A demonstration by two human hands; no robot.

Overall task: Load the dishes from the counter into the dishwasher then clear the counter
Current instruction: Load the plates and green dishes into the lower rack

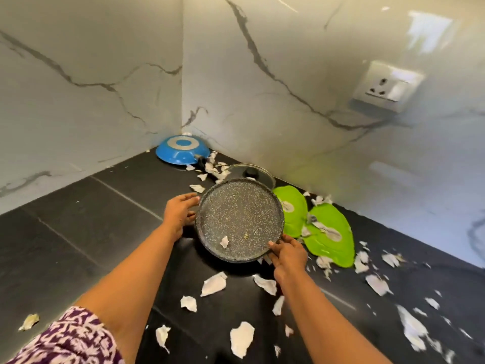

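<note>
- Presently, fingers of the left hand curl against the left rim of a speckled grey flat pan, thumb side at the upper edge, gripping it.
- Right hand clamps the pan's lower right rim, thumb on the inner face, other fingers hidden beneath.
- Pan is held tilted toward the camera, clear of the black counter; its handle cannot be made out.
- One white paper scrap and a small crumb lie on the pan's face.
- Just behind the pan: a glass lid with a black knob, flat on the counter.
- Right of the pan: two green leaf-shaped plates, overlapping, near the marble wall.
- Far corner: a blue pan, upside down, against the walls.
- Torn white paper pieces are scattered across the counter, densest to the right.
- A wall socket sits at upper right.
- Patterned purple sleeve shows at lower left.
</note>
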